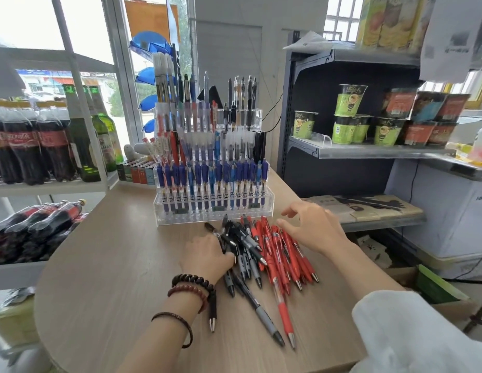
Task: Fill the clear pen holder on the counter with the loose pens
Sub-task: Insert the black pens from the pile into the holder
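Pens (272,254) lie heaped on the counter (113,265) just before one clear pen holder (212,211), red and black, too tangled to count. Its stepped rows hold upright pens. The left hand (207,254) grips black ones. The right hand (312,227) is spread over the red ones, holding nothing.

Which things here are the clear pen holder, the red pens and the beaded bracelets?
clear pen holder (212,218), head view, its empty front tier.
red pens (281,251), head view, middle of the pile.
beaded bracelets (192,279), head view, the dark beads.
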